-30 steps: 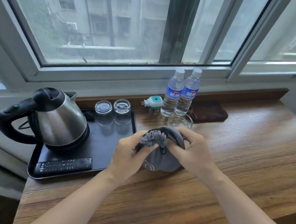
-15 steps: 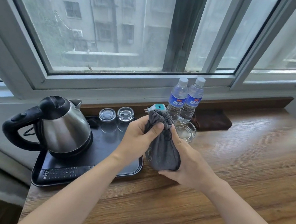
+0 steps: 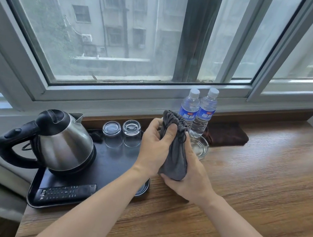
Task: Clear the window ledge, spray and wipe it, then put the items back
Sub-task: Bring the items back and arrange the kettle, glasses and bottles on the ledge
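Observation:
A grey drawstring pouch (image 3: pixel 176 156) stands upright above the wooden ledge (image 3: pixel 253 183), held between both hands. My left hand (image 3: pixel 154 148) grips its gathered neck, thumb across the fabric. My right hand (image 3: pixel 187 175) cups the pouch's bottom and right side. Just behind the pouch stand two water bottles with blue labels (image 3: pixel 197 112) and a clear glass dish (image 3: pixel 199 147). The small teal plug-in device is hidden behind the pouch.
A black tray (image 3: pixel 116 165) on the left carries a steel kettle (image 3: pixel 62 143), two upturned glasses (image 3: pixel 121 131) and a remote control (image 3: pixel 65 193). A folded dark brown cloth (image 3: pixel 228 134) lies against the back wall. The window frame (image 3: pixel 134 96) runs behind everything.
Both hands have lifted the pouch off the ledge and carried it back toward the bottles. It went from lying flat to upright, and the left hand moved up to its neck.

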`<move>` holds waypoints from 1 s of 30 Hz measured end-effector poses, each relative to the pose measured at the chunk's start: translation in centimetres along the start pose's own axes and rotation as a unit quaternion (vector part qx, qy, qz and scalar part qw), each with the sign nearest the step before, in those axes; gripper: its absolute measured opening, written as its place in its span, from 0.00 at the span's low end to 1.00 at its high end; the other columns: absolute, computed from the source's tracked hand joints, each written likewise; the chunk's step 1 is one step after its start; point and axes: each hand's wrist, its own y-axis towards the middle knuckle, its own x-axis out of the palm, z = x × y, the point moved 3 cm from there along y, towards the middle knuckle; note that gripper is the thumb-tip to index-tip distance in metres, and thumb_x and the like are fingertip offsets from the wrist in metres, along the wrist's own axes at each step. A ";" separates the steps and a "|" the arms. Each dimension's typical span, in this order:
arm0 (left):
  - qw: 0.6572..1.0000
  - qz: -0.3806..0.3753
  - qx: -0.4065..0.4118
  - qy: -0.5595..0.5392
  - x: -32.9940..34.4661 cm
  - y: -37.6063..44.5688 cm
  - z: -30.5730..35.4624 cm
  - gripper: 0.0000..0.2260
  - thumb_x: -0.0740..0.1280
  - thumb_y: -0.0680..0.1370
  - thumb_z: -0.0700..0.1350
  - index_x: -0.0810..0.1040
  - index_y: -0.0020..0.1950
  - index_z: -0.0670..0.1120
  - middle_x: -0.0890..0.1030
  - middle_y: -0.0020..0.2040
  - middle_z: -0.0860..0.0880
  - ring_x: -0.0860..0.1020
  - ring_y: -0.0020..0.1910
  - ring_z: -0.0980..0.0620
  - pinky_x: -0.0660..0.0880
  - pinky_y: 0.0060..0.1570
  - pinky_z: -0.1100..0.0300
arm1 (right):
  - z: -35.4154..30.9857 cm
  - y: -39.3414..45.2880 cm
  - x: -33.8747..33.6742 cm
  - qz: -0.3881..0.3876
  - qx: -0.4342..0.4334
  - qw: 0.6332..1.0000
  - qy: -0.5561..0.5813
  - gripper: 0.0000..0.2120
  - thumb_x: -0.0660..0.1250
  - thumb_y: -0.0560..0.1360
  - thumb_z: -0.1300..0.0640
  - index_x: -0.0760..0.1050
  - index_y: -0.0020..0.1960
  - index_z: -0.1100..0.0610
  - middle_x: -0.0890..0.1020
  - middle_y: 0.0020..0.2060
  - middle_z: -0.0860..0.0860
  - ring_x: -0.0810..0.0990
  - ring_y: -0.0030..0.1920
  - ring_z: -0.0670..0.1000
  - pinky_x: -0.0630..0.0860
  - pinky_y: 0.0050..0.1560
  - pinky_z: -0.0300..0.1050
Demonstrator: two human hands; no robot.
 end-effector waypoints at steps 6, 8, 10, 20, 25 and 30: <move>0.987 -0.111 0.059 0.098 -1.8 0.1 -0.3 0.24 0.68 0.82 0.38 0.63 0.74 0.47 0.83 0.59 0.40 0.83 0.57 0.47 0.80 0.58 0.51 | 0.9 0.8 -1.6 0.021 0.020 0.999 0.014 0.56 0.83 0.68 0.62 0.51 0.85 0.55 0.73 0.74 0.40 0.74 0.73 0.45 0.75 0.69 0.46; 0.955 -0.177 0.102 0.215 -3.6 0.1 -1.1 0.33 0.72 0.79 0.39 0.59 0.79 0.46 0.78 0.68 0.43 0.78 0.67 0.49 0.75 0.66 0.56 | 0.9 1.2 -2.4 0.030 0.038 0.998 0.027 0.57 0.82 0.68 0.63 0.50 0.85 0.50 0.73 0.73 0.36 0.75 0.71 0.42 0.76 0.67 0.43; 0.912 -0.241 0.120 0.310 -5.4 0.1 -2.3 0.44 0.78 0.74 0.42 0.55 0.83 0.46 0.71 0.77 0.50 0.71 0.75 0.52 0.69 0.72 0.56 | 0.6 1.5 -3.1 0.032 0.051 0.997 0.050 0.56 0.82 0.69 0.64 0.51 0.85 0.50 0.72 0.73 0.33 0.74 0.72 0.41 0.75 0.68 0.40; 0.953 -0.189 0.053 0.231 -6.7 -4.0 -3.4 0.60 0.82 0.68 0.45 0.41 0.83 0.60 0.74 0.73 0.58 0.75 0.72 0.52 0.75 0.66 0.57 | -3.6 2.4 -3.8 0.069 0.023 0.992 0.102 0.43 0.81 0.69 0.63 0.64 0.77 0.50 0.71 0.69 0.29 0.72 0.71 0.39 0.70 0.67 0.32; 0.967 -0.105 0.072 0.220 -8.3 -6.2 -1.8 0.51 0.83 0.69 0.51 0.53 0.83 0.63 0.69 0.77 0.50 0.71 0.75 0.46 0.72 0.71 0.43 | -5.2 2.5 -2.0 0.073 0.024 0.990 0.119 0.29 0.78 0.73 0.54 0.72 0.71 0.50 0.77 0.63 0.35 0.77 0.65 0.41 0.74 0.62 0.36; 0.952 0.009 0.103 0.288 -11.3 -7.3 -1.2 0.43 0.82 0.69 0.47 0.65 0.76 0.69 0.70 0.68 0.54 0.72 0.70 0.54 0.74 0.68 0.53 | -5.0 4.3 2.8 -0.009 0.046 0.993 0.105 0.28 0.76 0.75 0.53 0.74 0.72 0.40 0.81 0.64 0.45 0.79 0.66 0.46 0.77 0.65 0.51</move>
